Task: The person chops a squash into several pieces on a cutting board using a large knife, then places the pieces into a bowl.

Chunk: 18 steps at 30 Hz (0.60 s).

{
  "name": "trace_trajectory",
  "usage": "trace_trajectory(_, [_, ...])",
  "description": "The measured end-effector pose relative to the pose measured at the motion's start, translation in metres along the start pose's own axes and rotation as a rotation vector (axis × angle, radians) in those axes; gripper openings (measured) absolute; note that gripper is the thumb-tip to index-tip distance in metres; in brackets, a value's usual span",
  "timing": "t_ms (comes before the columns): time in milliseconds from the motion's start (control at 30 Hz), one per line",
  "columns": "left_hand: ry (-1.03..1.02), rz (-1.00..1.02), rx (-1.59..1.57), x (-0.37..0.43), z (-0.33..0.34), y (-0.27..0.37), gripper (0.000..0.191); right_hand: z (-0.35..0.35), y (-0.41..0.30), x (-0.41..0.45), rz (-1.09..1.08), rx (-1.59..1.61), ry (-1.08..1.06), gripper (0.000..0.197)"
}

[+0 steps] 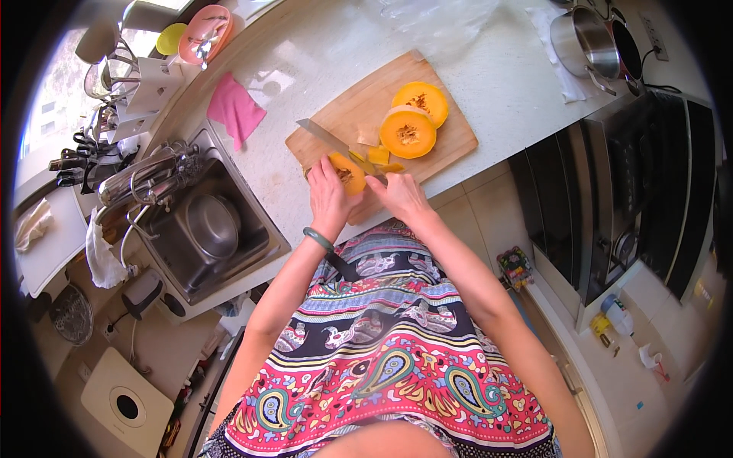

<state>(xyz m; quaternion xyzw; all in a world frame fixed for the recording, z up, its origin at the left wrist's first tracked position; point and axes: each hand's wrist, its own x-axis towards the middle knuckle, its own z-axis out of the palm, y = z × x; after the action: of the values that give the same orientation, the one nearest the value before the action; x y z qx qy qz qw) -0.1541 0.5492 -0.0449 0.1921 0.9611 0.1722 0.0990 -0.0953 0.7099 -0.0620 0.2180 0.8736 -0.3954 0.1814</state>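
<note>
On a wooden cutting board (349,111) my left hand (327,197) steadies a cut piece of pumpkin (356,178), its orange flesh and seed hollow showing. My right hand (404,196) grips a kitchen knife (322,136); the handle is mostly hidden in my fist. The blade slants up and left across the board, just beyond the held piece. Beside the blade lie orange offcuts (378,154) and a pale piece of peel (367,134). Two larger pumpkin pieces (395,139) (437,106) rest further right, cut faces up, one partly overlapping the other.
Left of the board are a pink cloth (236,109) and a steel sink (260,243) with a metal bowl (212,226) in it. Clear plastic (435,23) lies at the counter's back. A steel pot (572,48) stands far right. The counter's front edge runs close to my body.
</note>
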Motion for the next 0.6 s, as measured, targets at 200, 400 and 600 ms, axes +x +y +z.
trace_trajectory(200, [-0.134, 0.237, -0.016, 0.017, -0.013, -0.033, 0.107, -0.008, 0.029, 0.001, 0.086, 0.596, -0.116, 0.061])
trace_trajectory(400, [-0.142, 0.214, 0.076, 0.013, -0.024, -0.022, 0.115, -0.034, 0.009, -0.026, -0.012, 0.224, -0.099, 0.063])
trace_trajectory(600, [0.010, 0.043, 0.026, 0.002, -0.008, -0.020, 0.107, -0.036, -0.006, -0.044, -0.051, 0.083, -0.026, 0.067])
